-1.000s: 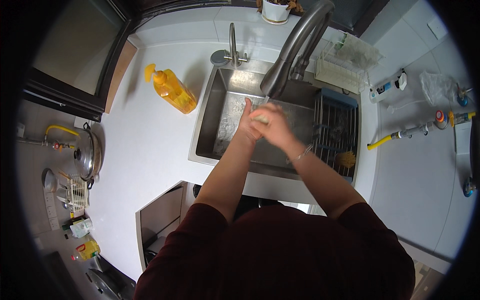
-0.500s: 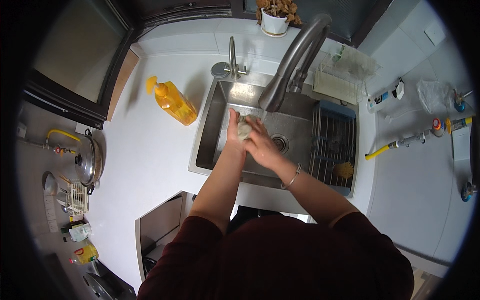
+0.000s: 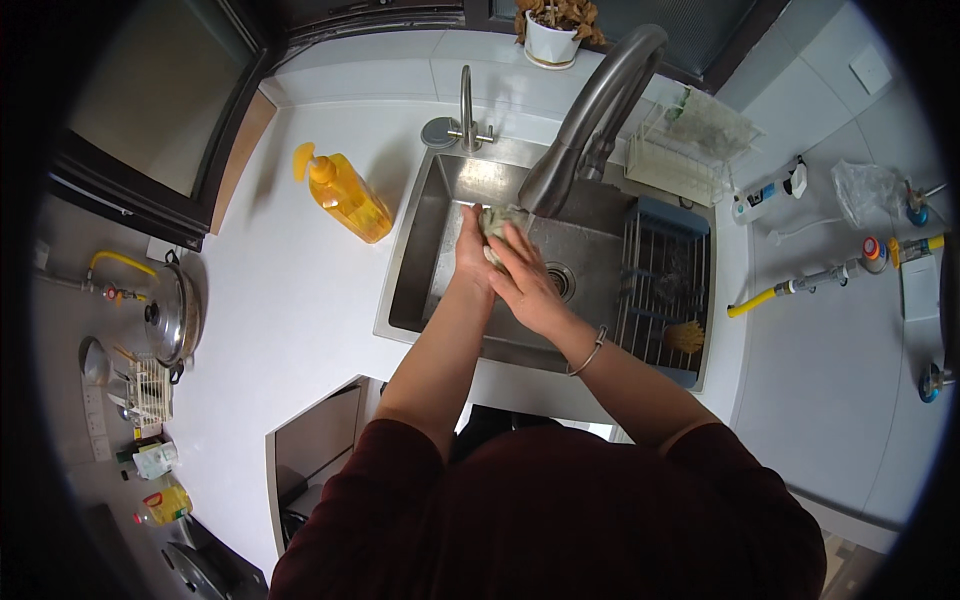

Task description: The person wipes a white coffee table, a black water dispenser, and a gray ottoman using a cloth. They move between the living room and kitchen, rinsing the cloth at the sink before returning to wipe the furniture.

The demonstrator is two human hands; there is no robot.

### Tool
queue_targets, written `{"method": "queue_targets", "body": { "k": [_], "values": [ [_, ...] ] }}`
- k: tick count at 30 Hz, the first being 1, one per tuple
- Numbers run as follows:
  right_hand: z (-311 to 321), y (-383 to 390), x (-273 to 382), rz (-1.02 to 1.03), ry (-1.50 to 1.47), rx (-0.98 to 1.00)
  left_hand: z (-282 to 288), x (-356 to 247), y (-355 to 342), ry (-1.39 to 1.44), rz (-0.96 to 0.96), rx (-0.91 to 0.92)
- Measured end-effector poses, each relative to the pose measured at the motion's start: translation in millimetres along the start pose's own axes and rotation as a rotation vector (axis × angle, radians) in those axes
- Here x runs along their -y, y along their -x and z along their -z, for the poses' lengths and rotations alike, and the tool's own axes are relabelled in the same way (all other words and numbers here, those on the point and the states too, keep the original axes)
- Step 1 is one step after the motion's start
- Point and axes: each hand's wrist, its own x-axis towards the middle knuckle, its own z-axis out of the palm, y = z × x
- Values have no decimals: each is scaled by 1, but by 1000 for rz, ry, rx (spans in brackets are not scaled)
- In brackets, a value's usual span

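The left forearm (image 3: 437,350) slopes up and rightward across the front edge of the sink (image 3: 388,333), and the right forearm (image 3: 632,385) comes in more slantwise from the other side, so the two meet over the basin, nearer its left edge than its right. The left hand (image 3: 473,248) is turned palm inward, its wrist about straight, with a digit pointing toward the back edge. The right hand (image 3: 527,287) lies against it, back uppermost, its fingers lengthened and slanting toward the back left corner, the heels of both hands close together
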Motion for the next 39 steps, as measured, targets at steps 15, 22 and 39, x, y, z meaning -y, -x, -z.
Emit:
{"method": "queue_targets", "body": {
  "k": [15,22,39],
  "values": [
    [57,-6,-19,268,73,78,-16,4,-2,-17,309,133],
    [42,-31,-18,85,99,-21,-27,20,3,-116,152,0],
    [56,-31,-29,-739,-860,105,-14,-16,8,-446,-137,123]
  ]
}}
